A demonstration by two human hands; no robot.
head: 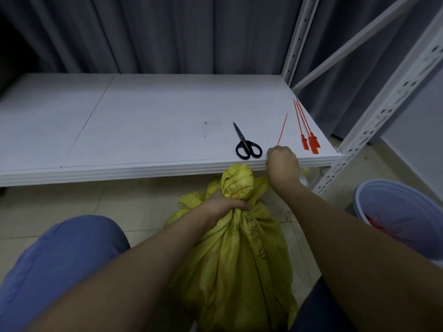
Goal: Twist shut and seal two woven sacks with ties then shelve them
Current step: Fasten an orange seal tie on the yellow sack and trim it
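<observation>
Grey pleated curtains (167, 32) hang behind a white steel rack, and its low shelf (119, 116) is smooth white board; that's our bench for now. We've got the yellow sack (239, 248) standing on the tiled floor (72, 200) just under the shelf's front edge, towards the right corner, so everything is within reach.

Our left hand (223, 204) is clamped round the neck of the sack, right below the bunched top; we reckon that's to stop the twist unwinding, since this crinkly woven plastic looks springy. Our right hand (282, 166) is a closed fist at the front edge, pinching the bottom end of one thin red tie (282, 129) that pokes up over the shelf; looks picked up but not yet round the neck.

Three spare ties (309, 135), each a thin strap with a flat tag, lie by the front right corner; black-handled scissors (247, 144) sit at the front edge just beside our fist, presumably for trimming tails. A white plastic bucket (395, 188) on the floor to the right has red bits in it; offcuts, maybe. Only one sack in view.
</observation>
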